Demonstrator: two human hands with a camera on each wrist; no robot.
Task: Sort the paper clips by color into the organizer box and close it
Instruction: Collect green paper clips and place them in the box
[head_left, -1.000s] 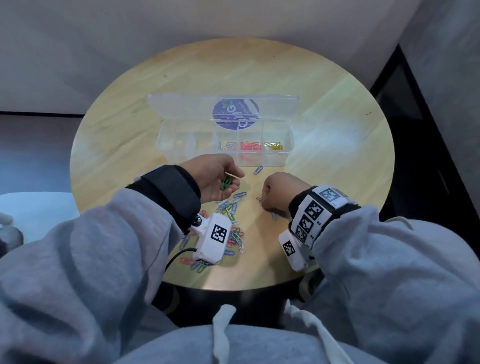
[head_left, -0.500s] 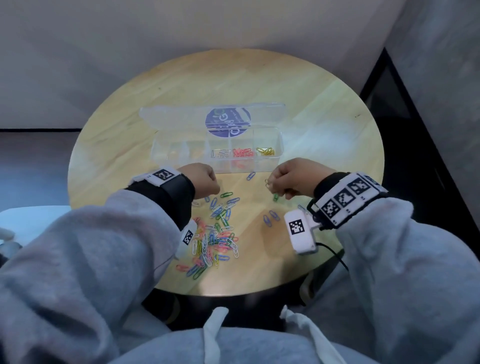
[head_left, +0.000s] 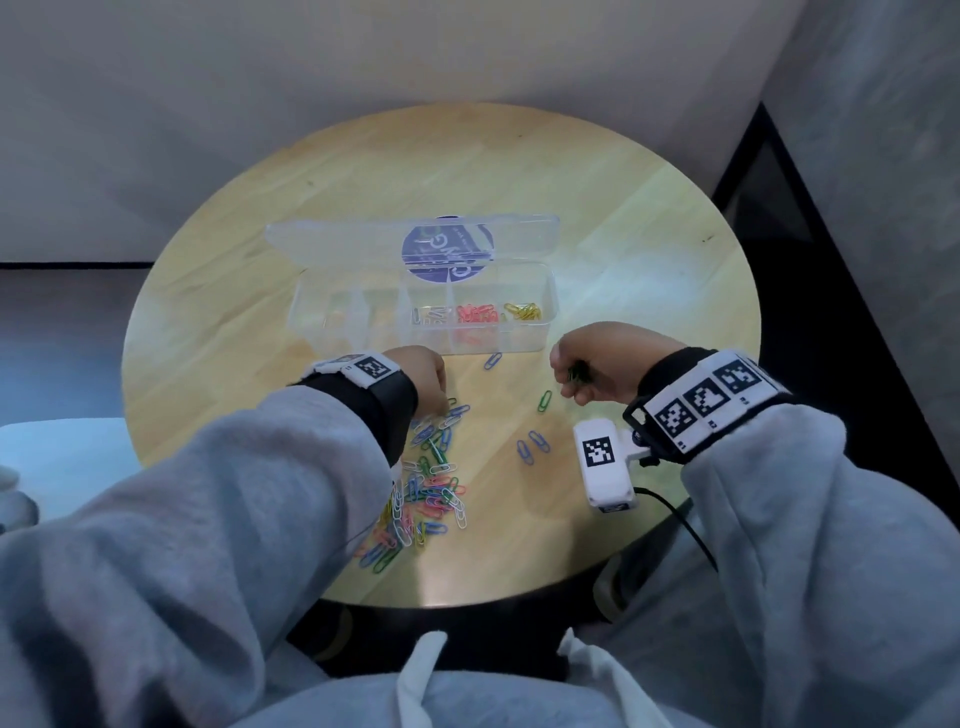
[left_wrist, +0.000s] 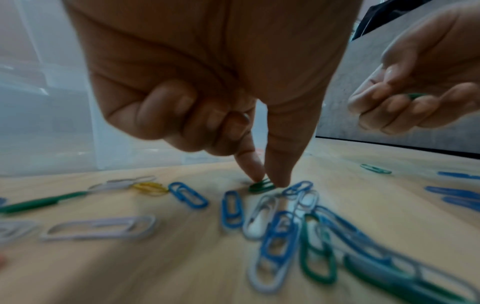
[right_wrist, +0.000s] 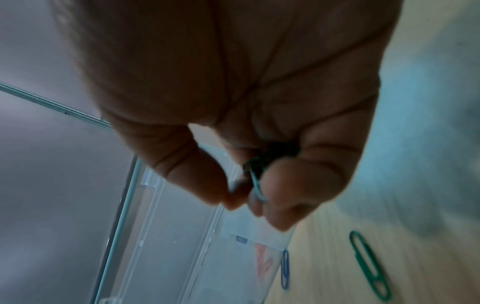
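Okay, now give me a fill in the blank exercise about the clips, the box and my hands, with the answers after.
1. The left hand pinches a ____ clip on the table between thumb and forefinger.
2. The right hand holds clips of the colour ____.
3. The lid of the organizer box is ____.
4. Between the white clips and the yellow clips in the box lie the ____ clips.

Missing words: green; green; open; red
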